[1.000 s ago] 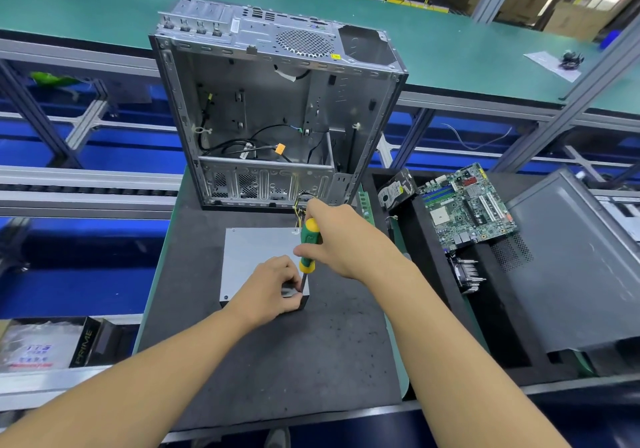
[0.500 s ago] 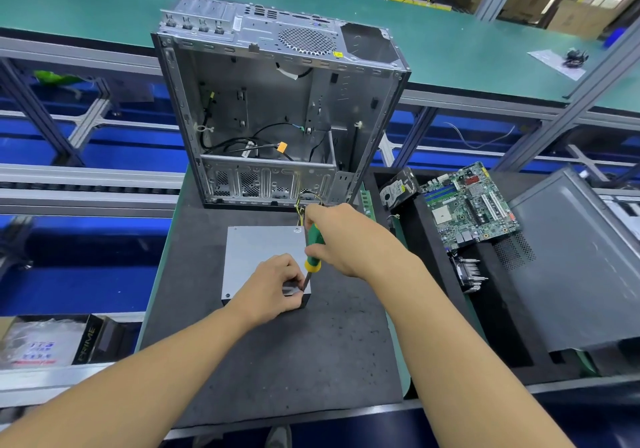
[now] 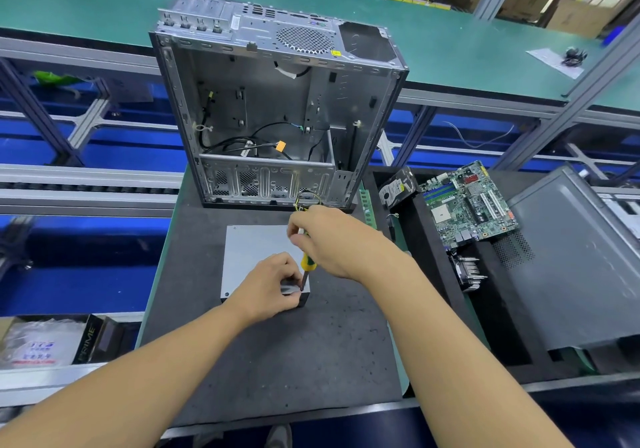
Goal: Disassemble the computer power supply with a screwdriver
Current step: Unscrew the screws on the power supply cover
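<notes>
Power supply (image 3: 249, 257), out of case (image 3: 277, 101), is being held at corner by left grip (image 3: 268, 286); screwdriver (image 3: 307, 263), grasped in right grip (image 3: 332, 243), is being applied; not yet opened.

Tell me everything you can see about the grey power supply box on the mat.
The power supply is a flat grey box, metal by its look, with small dots, screws or holes, near its left corners. It lies flat on the dark mat, just in front of the open computer case. The left hand grips its near right corner. The screwdriver, held by the right hand, stands with its tip on that same corner.
</notes>
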Demonstrator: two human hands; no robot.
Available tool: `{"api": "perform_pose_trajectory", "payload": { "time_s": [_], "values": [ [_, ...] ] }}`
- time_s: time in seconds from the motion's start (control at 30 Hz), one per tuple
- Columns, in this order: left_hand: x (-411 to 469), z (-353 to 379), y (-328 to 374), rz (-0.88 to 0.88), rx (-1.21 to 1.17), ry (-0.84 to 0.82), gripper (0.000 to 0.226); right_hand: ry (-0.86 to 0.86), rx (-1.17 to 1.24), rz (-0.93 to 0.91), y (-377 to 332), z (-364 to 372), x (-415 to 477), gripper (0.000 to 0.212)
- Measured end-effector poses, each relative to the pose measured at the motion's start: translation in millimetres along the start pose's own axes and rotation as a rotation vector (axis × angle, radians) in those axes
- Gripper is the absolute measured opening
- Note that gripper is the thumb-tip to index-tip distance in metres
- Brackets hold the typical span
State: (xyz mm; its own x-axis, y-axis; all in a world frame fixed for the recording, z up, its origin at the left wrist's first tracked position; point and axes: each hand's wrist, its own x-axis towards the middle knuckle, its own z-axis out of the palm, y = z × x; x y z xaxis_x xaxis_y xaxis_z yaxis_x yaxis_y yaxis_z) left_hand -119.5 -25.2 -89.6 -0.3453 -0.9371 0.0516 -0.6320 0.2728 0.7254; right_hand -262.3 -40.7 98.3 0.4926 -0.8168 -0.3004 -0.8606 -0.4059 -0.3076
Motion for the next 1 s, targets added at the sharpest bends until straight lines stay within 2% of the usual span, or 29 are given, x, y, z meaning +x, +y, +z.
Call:
{"api": "perform_pose_trajectory", "payload": {
  "time_s": [0.27, 0.4, 0.57, 0.77, 0.9, 1.0],
  "values": [
    [-0.2, 0.5, 2.5, -0.015, 0.008, 0.021, 0.037, -0.038, 0.069, 0.008, 0.9, -4.3, -4.5, 0.031],
    [-0.5, 0.8, 2.1, -0.018, -0.004, 0.020, 0.034, 0.018, -0.001, 0.023, -0.1, -0.4, -4.0, 0.015],
    [-1.1, 1.4, 1.2, -0.027, -0.022, 0.019, 0.029, 0.025, 0.016, 0.020, -0.5, 1.6, 1.6, 0.011],
    [-2.3, 1.5, 2.3, -0.031, -0.042, 0.027, 0.032, -0.005, 0.016, 0.062, 2.4, 0.6, -0.4, 0.029],
    [-1.8, 0.6, 3.2, -0.027, -0.038, 0.039, 0.038, 0.075, -0.065, 0.039, 0.2, 2.9, 0.3, 0.013],
    [-2.2, 0.5, 3.6, -0.023, -0.044, 0.031, 0.036, 0.104, -0.089, 0.033, -1.7, 4.3, 2.6, 0.016]
  ]
}}
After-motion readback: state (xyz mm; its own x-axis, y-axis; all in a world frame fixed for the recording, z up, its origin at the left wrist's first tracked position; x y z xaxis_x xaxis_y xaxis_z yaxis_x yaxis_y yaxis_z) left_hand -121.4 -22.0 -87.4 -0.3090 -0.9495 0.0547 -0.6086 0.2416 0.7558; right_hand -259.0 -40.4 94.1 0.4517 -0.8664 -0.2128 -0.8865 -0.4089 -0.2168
